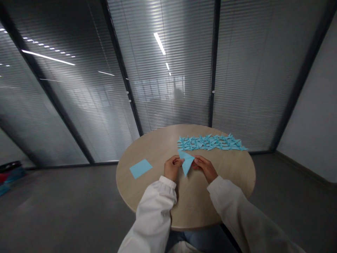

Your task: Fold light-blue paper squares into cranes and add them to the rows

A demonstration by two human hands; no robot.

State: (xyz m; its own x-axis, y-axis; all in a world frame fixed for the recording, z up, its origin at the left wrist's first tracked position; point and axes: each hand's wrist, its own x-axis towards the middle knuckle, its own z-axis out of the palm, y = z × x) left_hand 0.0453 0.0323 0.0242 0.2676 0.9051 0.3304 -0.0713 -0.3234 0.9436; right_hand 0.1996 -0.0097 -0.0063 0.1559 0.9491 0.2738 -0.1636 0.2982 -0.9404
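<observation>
Between my two hands is a piece of folded blue paper (187, 162), roughly triangular, with one point aimed down toward me. My left hand (172, 167) pinches its left edge between thumb and fingers. On the other side, my right hand (204, 167) grips the right corner, fingers closed on it. The paper is held just above the round wooden table (195, 211). To the left of my left hand lies a flat blue sheet of paper (140, 168). Beyond my hands, several folded blue paper cranes (210, 142) sit packed in rows.
Glass partitions with blinds (173, 95) rise behind the table's far edge. A white wall (313, 123) stands at the right. On the floor at far left are dark, red and blue items (12, 172) that I cannot make out.
</observation>
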